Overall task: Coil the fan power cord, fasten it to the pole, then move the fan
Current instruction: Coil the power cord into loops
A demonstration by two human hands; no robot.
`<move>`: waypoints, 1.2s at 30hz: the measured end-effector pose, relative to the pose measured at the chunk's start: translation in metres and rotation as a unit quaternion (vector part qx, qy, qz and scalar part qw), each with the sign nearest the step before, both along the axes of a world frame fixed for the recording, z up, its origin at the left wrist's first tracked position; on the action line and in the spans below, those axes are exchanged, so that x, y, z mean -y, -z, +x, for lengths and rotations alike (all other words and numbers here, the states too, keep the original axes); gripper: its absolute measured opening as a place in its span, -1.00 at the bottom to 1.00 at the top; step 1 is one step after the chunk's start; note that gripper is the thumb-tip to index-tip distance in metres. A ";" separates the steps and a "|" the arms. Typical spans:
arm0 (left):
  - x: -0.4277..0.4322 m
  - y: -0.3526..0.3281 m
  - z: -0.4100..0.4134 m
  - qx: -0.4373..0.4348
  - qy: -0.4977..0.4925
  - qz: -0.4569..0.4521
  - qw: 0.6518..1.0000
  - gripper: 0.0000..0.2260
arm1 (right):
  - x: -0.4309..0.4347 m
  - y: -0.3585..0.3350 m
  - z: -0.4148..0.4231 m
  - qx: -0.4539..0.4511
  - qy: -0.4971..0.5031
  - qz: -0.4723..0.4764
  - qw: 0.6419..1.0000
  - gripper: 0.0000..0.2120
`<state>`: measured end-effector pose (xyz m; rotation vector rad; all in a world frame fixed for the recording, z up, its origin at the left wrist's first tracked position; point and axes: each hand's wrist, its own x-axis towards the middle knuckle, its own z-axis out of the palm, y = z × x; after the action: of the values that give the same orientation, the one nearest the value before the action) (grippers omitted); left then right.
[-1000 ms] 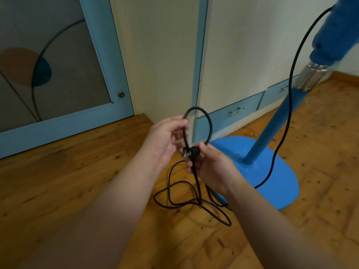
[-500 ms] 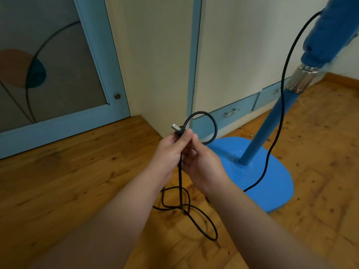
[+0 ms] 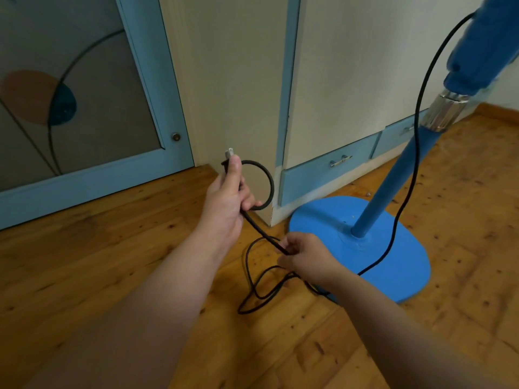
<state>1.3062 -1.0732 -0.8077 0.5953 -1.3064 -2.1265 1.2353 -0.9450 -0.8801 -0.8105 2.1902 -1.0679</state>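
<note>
The blue fan stands at the right, its pole (image 3: pixel 393 181) rising from a round base (image 3: pixel 398 265) to a chrome collar (image 3: pixel 445 113). A black power cord (image 3: pixel 415 153) hangs from the fan's upper part, crosses the base and lies in loose loops on the floor (image 3: pixel 252 293). My left hand (image 3: pixel 227 203) grips the plug (image 3: pixel 229 154) and one small loop of cord. My right hand (image 3: pixel 306 255), lower and to the right, pinches the cord a short way down from that loop.
A cream cabinet with blue trim and low drawers with metal handles (image 3: pixel 339 160) stands just behind the fan. A blue-framed glass door (image 3: pixel 84 175) is at the left. The floor is wooden boards (image 3: pixel 84 262).
My hands were together at the plug; the left has lifted with plug and loop, and the right has slid down the cord toward the floor. The view shifted slightly.
</note>
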 end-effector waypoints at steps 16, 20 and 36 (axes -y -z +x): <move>0.009 -0.004 0.005 0.066 0.071 0.111 0.989 -0.60 | 0.016 -0.030 -0.003 0.402 0.307 -0.262 0.822 -0.76; 0.010 0.001 0.006 0.068 0.103 0.117 0.985 -0.61 | 0.018 -0.031 -0.011 0.489 0.318 -0.336 0.739 -0.64; 0.009 0.006 0.004 0.192 0.236 0.060 0.951 -0.55 | 0.020 -0.048 0.003 0.285 0.066 -0.320 0.901 -0.79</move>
<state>1.3105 -1.0821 -0.8135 0.8479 -1.6699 -2.5840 1.2386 -0.9649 -0.8321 -0.5035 1.4121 -1.8669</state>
